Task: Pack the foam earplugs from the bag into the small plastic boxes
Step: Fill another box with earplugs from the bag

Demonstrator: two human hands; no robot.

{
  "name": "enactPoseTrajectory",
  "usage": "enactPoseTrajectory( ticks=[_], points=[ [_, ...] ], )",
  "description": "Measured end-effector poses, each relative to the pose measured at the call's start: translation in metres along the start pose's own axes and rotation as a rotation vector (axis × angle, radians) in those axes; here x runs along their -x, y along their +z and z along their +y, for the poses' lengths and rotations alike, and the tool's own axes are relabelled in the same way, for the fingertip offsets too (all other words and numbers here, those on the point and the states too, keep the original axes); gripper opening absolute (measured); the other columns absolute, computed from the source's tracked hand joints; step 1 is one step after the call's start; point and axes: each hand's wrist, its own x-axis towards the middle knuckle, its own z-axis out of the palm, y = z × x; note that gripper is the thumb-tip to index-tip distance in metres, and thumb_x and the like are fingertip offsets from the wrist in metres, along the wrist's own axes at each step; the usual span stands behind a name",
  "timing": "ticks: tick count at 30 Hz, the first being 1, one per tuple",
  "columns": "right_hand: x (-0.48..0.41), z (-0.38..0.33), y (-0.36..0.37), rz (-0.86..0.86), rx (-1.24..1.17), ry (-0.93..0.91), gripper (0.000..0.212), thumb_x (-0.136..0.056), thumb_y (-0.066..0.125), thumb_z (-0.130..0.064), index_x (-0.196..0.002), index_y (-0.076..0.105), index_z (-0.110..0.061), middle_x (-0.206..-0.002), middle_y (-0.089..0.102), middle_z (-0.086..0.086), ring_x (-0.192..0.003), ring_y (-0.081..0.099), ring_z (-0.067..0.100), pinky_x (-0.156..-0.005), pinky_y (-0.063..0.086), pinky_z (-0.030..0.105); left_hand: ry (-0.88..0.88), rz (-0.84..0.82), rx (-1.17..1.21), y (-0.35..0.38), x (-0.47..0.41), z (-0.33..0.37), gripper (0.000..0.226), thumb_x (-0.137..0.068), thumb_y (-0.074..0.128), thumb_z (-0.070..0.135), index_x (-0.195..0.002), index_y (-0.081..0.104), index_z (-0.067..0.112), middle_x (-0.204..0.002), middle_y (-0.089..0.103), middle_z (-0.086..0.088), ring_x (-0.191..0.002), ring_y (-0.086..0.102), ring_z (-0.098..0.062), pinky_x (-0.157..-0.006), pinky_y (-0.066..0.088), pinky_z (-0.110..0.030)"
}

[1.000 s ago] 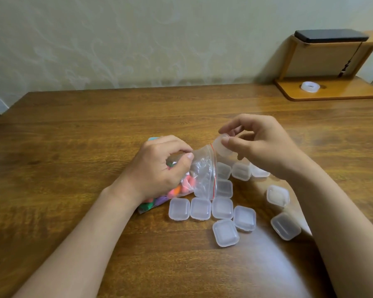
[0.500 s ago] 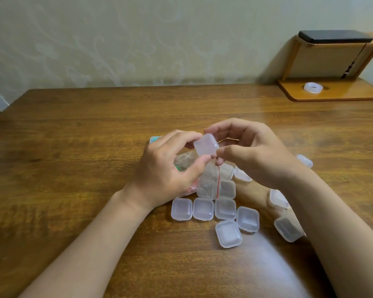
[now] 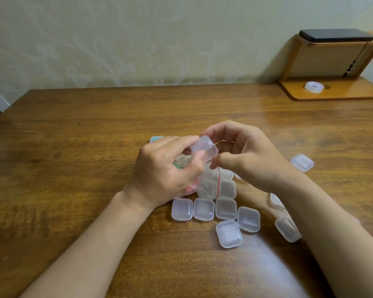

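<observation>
Above the bag (image 3: 207, 187), left hand (image 3: 159, 175) and right hand (image 3: 250, 158) pinch one small box (image 3: 204, 147); fingers curled.

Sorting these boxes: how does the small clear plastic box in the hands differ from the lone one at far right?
The held small clear plastic box is raised and tilted; the lone clear plastic box lies flat on the wooden table. The left hand and right hand pinch the held box; nothing touches the lone box. Both are translucent rounded squares.

I count ten small plastic boxes (image 3: 203, 209), perhaps an eleventh half hidden behind my one bag (image 3: 207, 186); one roll of tape (image 3: 313, 86), one black slab (image 3: 335, 35), one wooden stand (image 3: 332, 94).
</observation>
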Motion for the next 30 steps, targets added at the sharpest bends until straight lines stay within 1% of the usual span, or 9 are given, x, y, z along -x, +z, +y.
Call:
enactPoseTrajectory(
  ticks=[3,5,9,13,16,19,22,26,30],
  points=[
    [0.000,0.002,0.005,-0.021,0.033,-0.013,0.044,-0.069,0.058,0.012,-0.104,0.067,-0.011,-0.100,0.071,0.007,-0.084,0.067,0.021,-0.075,0.059,0.035,-0.031,0.052,0.020,-0.005,-0.003,0.000,0.022,-0.094,0.059,0.011,-0.088,0.078,0.000,-0.078,0.075,-0.005,-0.064,0.069,-0.017,-0.058,0.051,-0.025],
    [0.001,0.001,0.004,-0.031,0.020,-0.013,0.044,-0.073,0.058,0.015,-0.107,0.068,-0.010,-0.103,0.072,0.007,-0.086,0.068,0.021,-0.075,0.059,0.035,-0.110,0.071,0.045,-0.006,-0.003,0.000,0.022,-0.097,0.056,0.012,-0.099,0.076,0.001,-0.084,0.076,-0.004,-0.070,0.070,-0.012,-0.060,0.053,-0.022],
    [0.002,-0.002,0.002,0.001,0.027,-0.024,0.044,-0.081,0.062,0.022,-0.104,0.067,-0.015,-0.102,0.072,0.007,-0.090,0.068,0.014,-0.076,0.058,0.030,-0.323,0.090,0.128,-0.006,-0.003,-0.003,0.017,-0.102,0.053,0.013,-0.113,0.065,0.010,-0.079,0.073,-0.003,-0.068,0.070,-0.013,-0.054,0.054,-0.040],
    [0.002,-0.003,-0.012,0.150,0.529,-0.099,0.031,-0.078,0.068,0.012,-0.086,0.063,-0.017,-0.086,0.064,-0.001,-0.078,0.062,0.012,-0.069,0.055,0.029,-0.431,0.071,0.158,-0.005,-0.003,-0.011,0.016,-0.102,0.051,0.016,-0.112,0.063,0.019,-0.067,0.064,-0.012,-0.057,0.061,-0.030,-0.049,0.048,-0.047],
    [0.003,-0.003,-0.019,0.098,0.856,-0.080,0.024,-0.074,0.072,-0.003,-0.075,0.059,-0.023,-0.078,0.060,-0.007,-0.073,0.056,0.010,-0.064,0.047,0.030,-0.523,0.029,0.175,-0.003,-0.002,-0.014,0.018,-0.101,0.054,0.013,-0.115,0.061,0.022,-0.069,0.065,-0.014,-0.057,0.057,-0.028,-0.050,0.046,-0.046],
    [0.005,-0.001,-0.014,-0.018,0.879,-0.031,0.014,-0.074,0.077,-0.017,-0.071,0.065,-0.023,-0.076,0.061,-0.010,-0.071,0.055,0.009,-0.064,0.044,0.025,-0.587,0.021,0.216,-0.001,-0.002,-0.014,0.021,-0.100,0.054,0.012,-0.115,0.061,0.026,-0.070,0.065,-0.014,-0.057,0.056,-0.030,-0.050,0.046,-0.047],
    [0.003,0.002,-0.009,-0.023,0.808,-0.074,0.008,-0.078,0.079,-0.023,-0.073,0.073,-0.024,-0.075,0.062,-0.011,-0.069,0.055,0.008,-0.062,0.039,0.016,-0.623,0.015,0.254,0.001,0.000,-0.014,0.025,-0.097,0.054,0.019,-0.119,0.061,0.028,-0.077,0.069,-0.010,-0.066,0.062,-0.033,-0.054,0.051,-0.051],
    [0.002,0.003,0.003,-0.069,0.744,-0.177,0.006,-0.083,0.078,-0.013,-0.080,0.078,-0.018,-0.070,0.058,-0.021,-0.065,0.054,0.000,-0.062,0.037,0.008,-0.659,-0.001,0.295,0.003,0.002,-0.015,0.034,-0.094,0.053,0.022,-0.126,0.060,0.026,-0.081,0.068,-0.008,-0.067,0.063,-0.039,-0.053,0.052,-0.055],
    [0.003,0.002,0.009,-0.143,0.814,-0.144,0.009,-0.082,0.074,-0.007,-0.080,0.079,-0.015,-0.067,0.060,-0.022,-0.063,0.055,-0.009,-0.061,0.037,0.006,-0.655,-0.016,0.307,0.002,0.002,-0.014,0.037,-0.093,0.054,0.021,-0.130,0.059,0.026,-0.086,0.068,-0.010,-0.068,0.064,-0.040,-0.054,0.052,-0.056]
  ],
)
